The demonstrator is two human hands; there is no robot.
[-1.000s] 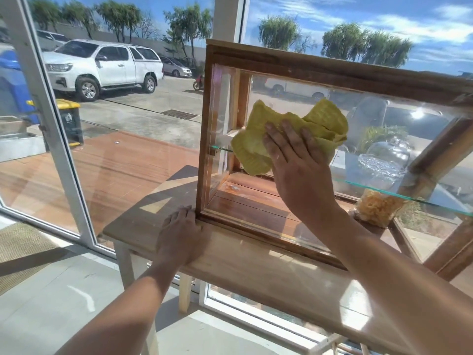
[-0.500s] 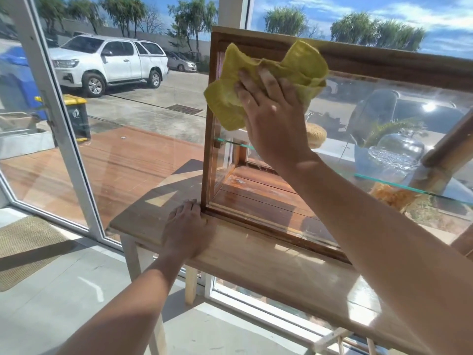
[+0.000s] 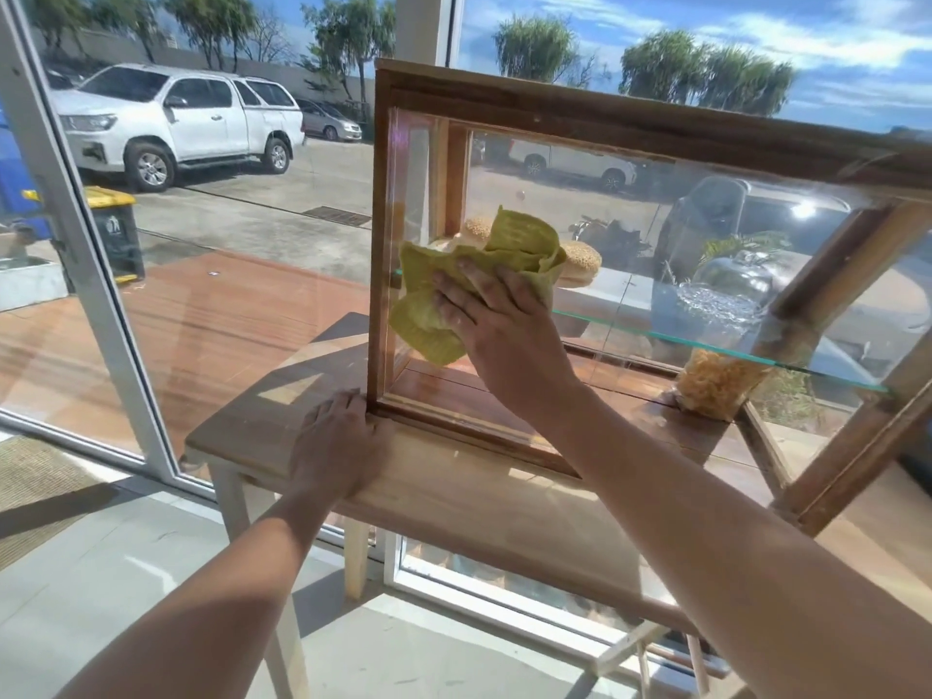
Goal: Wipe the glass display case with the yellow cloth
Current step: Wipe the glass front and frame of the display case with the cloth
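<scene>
Head view shows our right hand [image 3: 497, 325] pressed flat, fingers spread, on the yellow cloth [image 3: 469, 285] against the front pane of the glass display case [image 3: 630, 204], low and close to its left wooden upright; our left hand [image 3: 343, 446] lies open, palm down, on the wooden table [image 3: 242, 421], touching the case's bottom corner to steady it. To wipe well, we judge the palm should carry the pressure — even, not heavy, since the pane sits in a thin frame; the strokes should overlap and run right into the corner where frame meets glass; the bunched cloth wants flattening so more of it works. Buns [image 3: 580, 262] and a glass dome [image 3: 726, 290] sit inside on the glass shelf [image 3: 655, 333], so we brace the case — no jolting.
</scene>
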